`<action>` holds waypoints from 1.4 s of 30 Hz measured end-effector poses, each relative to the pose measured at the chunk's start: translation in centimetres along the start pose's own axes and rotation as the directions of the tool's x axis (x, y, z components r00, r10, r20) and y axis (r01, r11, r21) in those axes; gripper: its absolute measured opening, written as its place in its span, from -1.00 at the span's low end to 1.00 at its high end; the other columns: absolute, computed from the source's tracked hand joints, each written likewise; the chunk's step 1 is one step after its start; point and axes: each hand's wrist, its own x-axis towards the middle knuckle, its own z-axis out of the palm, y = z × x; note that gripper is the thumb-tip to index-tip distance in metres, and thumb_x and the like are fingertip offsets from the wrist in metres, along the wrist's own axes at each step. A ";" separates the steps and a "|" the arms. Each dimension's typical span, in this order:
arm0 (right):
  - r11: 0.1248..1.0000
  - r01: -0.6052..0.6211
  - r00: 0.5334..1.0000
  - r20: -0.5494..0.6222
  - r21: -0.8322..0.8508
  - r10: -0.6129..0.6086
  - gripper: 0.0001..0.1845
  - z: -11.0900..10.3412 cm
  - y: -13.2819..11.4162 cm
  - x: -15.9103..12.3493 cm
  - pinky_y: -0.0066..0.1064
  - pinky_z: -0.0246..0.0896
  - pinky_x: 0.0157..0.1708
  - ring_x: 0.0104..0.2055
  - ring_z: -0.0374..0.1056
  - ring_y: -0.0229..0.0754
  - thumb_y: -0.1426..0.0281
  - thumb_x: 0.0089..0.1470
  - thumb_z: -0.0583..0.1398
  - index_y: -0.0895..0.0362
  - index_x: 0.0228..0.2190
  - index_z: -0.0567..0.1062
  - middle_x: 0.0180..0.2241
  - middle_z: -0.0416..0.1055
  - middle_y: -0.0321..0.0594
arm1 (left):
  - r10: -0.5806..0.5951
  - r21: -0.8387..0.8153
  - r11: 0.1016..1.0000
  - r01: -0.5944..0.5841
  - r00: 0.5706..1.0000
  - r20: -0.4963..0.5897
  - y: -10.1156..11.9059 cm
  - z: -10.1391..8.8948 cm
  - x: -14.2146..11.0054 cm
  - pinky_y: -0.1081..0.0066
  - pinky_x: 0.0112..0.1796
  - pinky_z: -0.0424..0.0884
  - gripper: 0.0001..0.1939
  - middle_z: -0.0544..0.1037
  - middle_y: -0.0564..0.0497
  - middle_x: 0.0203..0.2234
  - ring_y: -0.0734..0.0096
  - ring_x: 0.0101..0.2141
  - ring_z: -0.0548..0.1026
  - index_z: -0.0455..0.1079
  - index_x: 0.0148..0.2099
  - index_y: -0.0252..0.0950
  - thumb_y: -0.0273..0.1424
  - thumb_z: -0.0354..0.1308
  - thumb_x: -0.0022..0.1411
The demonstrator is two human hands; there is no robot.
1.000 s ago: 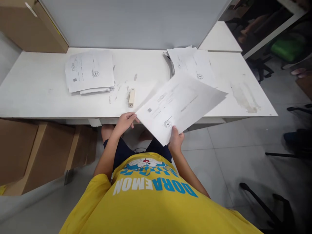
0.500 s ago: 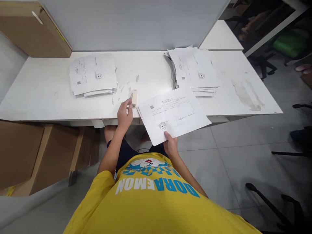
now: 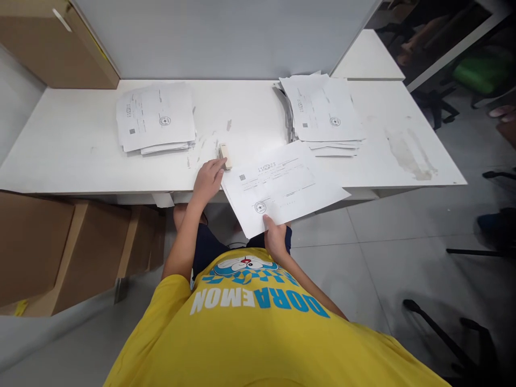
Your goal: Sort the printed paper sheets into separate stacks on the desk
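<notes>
My left hand (image 3: pixel 208 180) grips the near end of a small cream stapler (image 3: pixel 225 156) on the white desk, its fingers closed around that end. My right hand (image 3: pixel 276 236) pinches the lower edge of a few printed paper sheets (image 3: pixel 282 188), thumb on top and the other fingers hidden beneath. These sheets carry a round stamp and overhang the desk's front edge. Their upper left corner meets the near end of the stapler; whether it lies between the jaws I cannot tell.
A stack of printed papers (image 3: pixel 155 118) lies on the left of the white desk (image 3: pixel 72 156), another paper stack (image 3: pixel 326 110) on the right. A grey partition (image 3: pixel 226 37) rises behind. Cardboard boxes (image 3: pixel 97 252) stand lower left; a green chair (image 3: pixel 479 72) is at right.
My right hand has moved the sheets slightly left, towards the stapler. The stapler has turned a little, and my left hand has shifted around its near end.
</notes>
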 end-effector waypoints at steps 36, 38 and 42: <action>0.998 -0.059 0.993 -0.109 -0.028 0.056 -0.40 0.9 -1.0 -1.3 -0.12 0.29 0.17 0.04 0.47 0.00 0.29 -0.08 0.33 0.28 0.02 0.51 -0.06 0.57 0.00 | -0.133 0.272 0.952 0.137 0.991 -0.034 2.5 2.0 -0.5 0.16 0.03 0.31 -0.38 0.47 -0.12 -0.12 0.08 -0.03 0.37 0.11 0.37 -0.24 -0.40 0.06 0.27; 0.998 -0.043 0.994 -0.106 -0.039 0.039 -0.42 0.9 -1.0 -1.0 -0.11 0.29 0.17 0.03 0.47 0.01 0.29 -0.08 0.33 0.29 -0.01 0.52 -0.08 0.57 0.01 | -0.142 0.262 0.952 0.157 0.987 -0.076 2.6 2.5 -0.6 0.17 0.01 0.33 -0.41 0.45 -0.14 -0.10 0.09 -0.04 0.37 0.11 0.37 -0.25 -0.35 0.03 0.32; 0.998 -0.021 0.996 -0.085 -0.051 0.017 -0.44 1.1 -0.9 -0.3 -0.09 0.28 0.17 0.07 0.45 0.03 0.26 -0.06 0.34 0.28 -0.03 0.53 -0.05 0.56 0.02 | -0.174 0.279 0.937 0.211 0.973 -0.153 2.4 3.2 -0.6 0.17 -0.03 0.36 -0.42 0.40 -0.17 -0.09 0.08 -0.06 0.38 0.16 0.36 -0.22 -0.34 0.04 0.33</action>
